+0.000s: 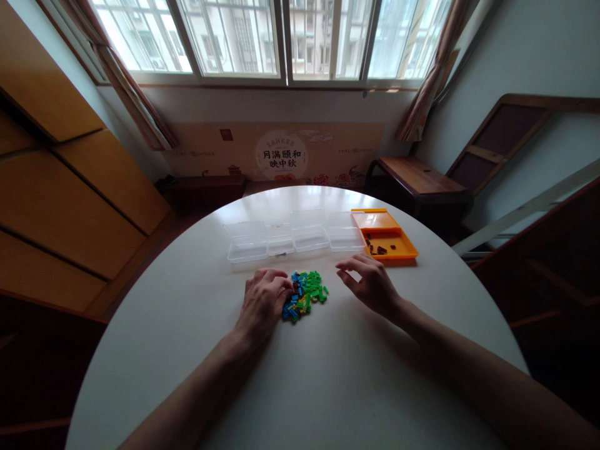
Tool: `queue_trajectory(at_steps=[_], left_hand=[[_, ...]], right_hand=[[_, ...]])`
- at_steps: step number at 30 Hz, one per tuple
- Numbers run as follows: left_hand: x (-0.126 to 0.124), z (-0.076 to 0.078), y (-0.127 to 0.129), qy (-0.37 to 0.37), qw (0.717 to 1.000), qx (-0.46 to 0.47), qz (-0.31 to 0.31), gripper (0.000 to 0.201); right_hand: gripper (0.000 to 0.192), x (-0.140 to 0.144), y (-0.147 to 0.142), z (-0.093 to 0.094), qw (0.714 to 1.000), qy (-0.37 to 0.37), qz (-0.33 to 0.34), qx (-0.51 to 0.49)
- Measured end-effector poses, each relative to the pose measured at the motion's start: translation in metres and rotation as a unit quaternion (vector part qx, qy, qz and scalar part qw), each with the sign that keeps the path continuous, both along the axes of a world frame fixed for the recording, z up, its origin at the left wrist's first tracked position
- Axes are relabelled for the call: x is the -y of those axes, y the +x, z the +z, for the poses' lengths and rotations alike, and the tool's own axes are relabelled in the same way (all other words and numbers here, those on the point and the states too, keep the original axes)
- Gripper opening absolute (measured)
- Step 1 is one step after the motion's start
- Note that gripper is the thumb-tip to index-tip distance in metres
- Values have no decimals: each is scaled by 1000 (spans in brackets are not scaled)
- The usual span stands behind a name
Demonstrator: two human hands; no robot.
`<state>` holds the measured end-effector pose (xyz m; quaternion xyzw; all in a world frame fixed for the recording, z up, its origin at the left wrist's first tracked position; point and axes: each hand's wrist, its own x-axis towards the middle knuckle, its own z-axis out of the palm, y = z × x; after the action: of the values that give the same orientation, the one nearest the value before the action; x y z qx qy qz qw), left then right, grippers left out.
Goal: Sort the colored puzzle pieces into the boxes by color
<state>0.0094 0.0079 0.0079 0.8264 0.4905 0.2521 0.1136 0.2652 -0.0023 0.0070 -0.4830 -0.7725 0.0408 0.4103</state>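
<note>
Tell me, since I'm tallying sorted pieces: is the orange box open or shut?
Open: the orange box has its lid folded back, with dark pieces lying inside.

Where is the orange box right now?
The orange box sits open on the white round table, at the right end of the row of clear plastic boxes, just beyond the right hand.

Room surroundings as inspected: round white table point(328, 387) under a wide window point(281, 37).

Beyond the hands, daylight entered through the barred window, with curtains point(135, 100) drawn back at both ends. Below the sill a printed panel point(281, 155) with Chinese characters leaned against the pale wall. Wooden cabinet fronts point(70, 187) stood well to the left of the left hand. A dark wooden bench point(417, 176) stood beyond and to the right of the right hand, with a slanted wooden frame point(506, 134) against the wall behind it.
</note>
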Motion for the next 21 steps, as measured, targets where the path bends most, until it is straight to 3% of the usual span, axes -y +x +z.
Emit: queue_trajectory(at_steps=[4,10,21], left_hand=[[-1,0,3,20,998,60,2,10],[5,3,17,-9,979,189,-82,9],[19,7,29,50,974,189,-116,9]], right_hand=[[9,4,-5,1,1000,5,13,2],[5,14,-22,3,997,28,75,8],[12,24,-35,3,988,-14,147,-35]])
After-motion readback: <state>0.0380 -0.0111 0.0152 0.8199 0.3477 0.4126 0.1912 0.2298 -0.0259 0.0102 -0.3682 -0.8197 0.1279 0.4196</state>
